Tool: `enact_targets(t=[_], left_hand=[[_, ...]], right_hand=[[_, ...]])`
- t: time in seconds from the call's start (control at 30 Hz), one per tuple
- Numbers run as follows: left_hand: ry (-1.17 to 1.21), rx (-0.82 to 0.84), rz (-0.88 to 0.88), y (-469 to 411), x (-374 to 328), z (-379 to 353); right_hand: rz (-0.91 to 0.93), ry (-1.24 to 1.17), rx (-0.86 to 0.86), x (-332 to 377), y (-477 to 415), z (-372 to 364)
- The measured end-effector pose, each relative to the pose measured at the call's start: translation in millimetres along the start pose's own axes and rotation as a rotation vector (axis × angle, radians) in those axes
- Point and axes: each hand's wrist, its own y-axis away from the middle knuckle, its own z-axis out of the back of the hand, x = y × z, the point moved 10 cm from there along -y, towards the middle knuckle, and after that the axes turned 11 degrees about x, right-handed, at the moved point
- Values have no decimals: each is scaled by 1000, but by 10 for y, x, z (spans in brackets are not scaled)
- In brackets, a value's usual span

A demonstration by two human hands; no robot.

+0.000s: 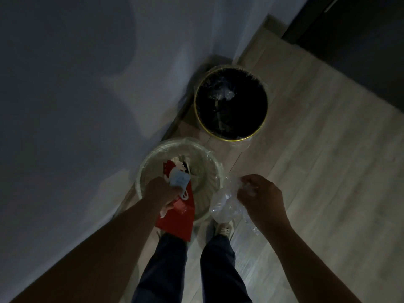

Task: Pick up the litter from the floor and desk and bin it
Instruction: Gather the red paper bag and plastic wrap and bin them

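left hand [160, 190] gripping red paper litter [177, 219] over pale bin [144, 169]; right hand [260, 197] clutching clear plastic wrap [225, 208] just beside bin rim.

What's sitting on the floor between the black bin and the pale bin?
Nothing: in the head view, only a short stretch of bare wood floor separates the black bin from the pale bin.

The left hand [161, 189] grips red paper [177, 221] and scraps over the pale bin [144, 169]. The right hand [260, 195] clutches clear plastic [225, 206] beside its rim. A black bin [231, 101] stands beyond.
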Motion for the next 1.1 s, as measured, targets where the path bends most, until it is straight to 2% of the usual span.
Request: enact_targets(t=[0.1,0.2,0.33,0.43,0.6,0.73,0.87,0.97,1.1], left_hand=[[52,-29,-80,-50,-84,-62],[49,-19,-51,-57,-69,-93],[-99,-42,-53,-90,-13,53],[-289,-128,-82,-41,-20,254],[-497,-81,-96,-23,2,259],[-449,-38,-105,-84,153,178],[-338,-64,-50,-240,435,146],[-308,-123,1,-350,593,162],[-290,-225,-21,-389,626,238]], right_hand=[[-35,-3,6,-108,5,-33],[-39,1,11,-131,14,-82],[-12,-6,20,-77,-1,-171],[-6,12,54,-52,-64,-307],[-28,23,100,-109,-227,-582],[-46,47,140,-204,-351,-809],[-51,115,158,-330,-501,-1013],[-70,106,152,-430,-612,-1118],[-71,133,179,-488,-706,-1233]])
